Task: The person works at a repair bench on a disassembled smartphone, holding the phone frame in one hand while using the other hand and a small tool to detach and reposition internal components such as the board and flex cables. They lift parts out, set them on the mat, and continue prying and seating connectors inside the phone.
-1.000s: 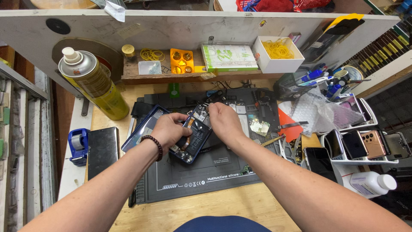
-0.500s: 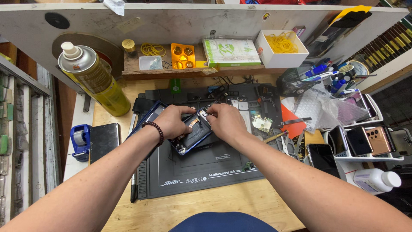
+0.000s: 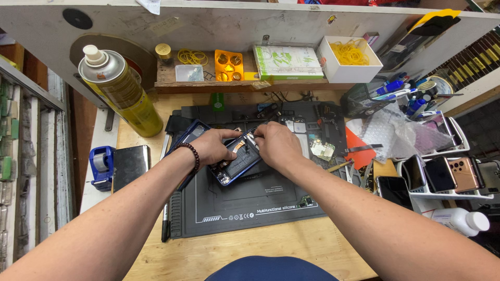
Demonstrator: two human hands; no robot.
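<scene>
An opened blue phone body [image 3: 237, 164] lies tilted on a black repair mat [image 3: 250, 200] in the middle of the wooden bench. My left hand [image 3: 211, 147], with a dark bead bracelet on the wrist, grips the phone's left side. My right hand [image 3: 276, 145] rests on its upper right end, fingertips pinched at a small part near the top edge; what they pinch is too small to tell. A blue back cover [image 3: 188, 135] lies under my left hand.
A yellow spray can [image 3: 122, 93] stands at the left. A tape dispenser [image 3: 101, 166] and dark case [image 3: 130, 164] lie left of the mat. A shelf holds a white box of yellow bands [image 3: 349, 60]. Phones stand in a rack [image 3: 442, 177] at right; a circuit board [image 3: 324, 150] lies nearby.
Both hands have stayed on the phone and shifted it slightly on the mat. The view has moved a little.
</scene>
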